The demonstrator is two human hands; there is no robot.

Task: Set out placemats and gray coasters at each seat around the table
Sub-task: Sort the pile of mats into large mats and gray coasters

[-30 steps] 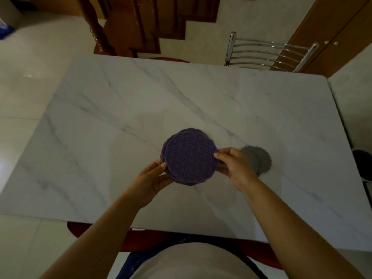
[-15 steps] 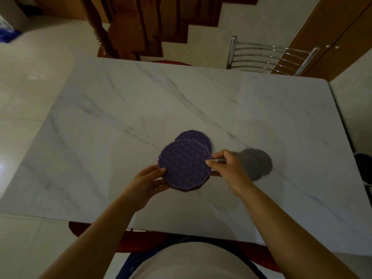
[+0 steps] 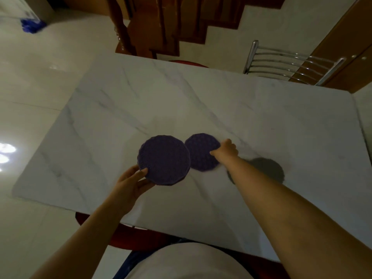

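Over the middle of the counter [image 3: 181,97], the left hand [image 3: 128,184] holds a round purple placemat [image 3: 164,160] by its near edge, thumb on top and fingers curled beneath; another edge shows under it, so it may be a stack. Toward the counter's right side, just beside the first and slightly tucked behind it, a second purple placemat [image 3: 201,154] is pinched at its right rim by the right hand [image 3: 226,151]. Motion blur hides whether it lies flat on the counter. A gray coaster [image 3: 267,170] lies on the counter further right, partly covered by the right forearm. Beyond the counter's far edge stands a metal chair [image 3: 291,65].
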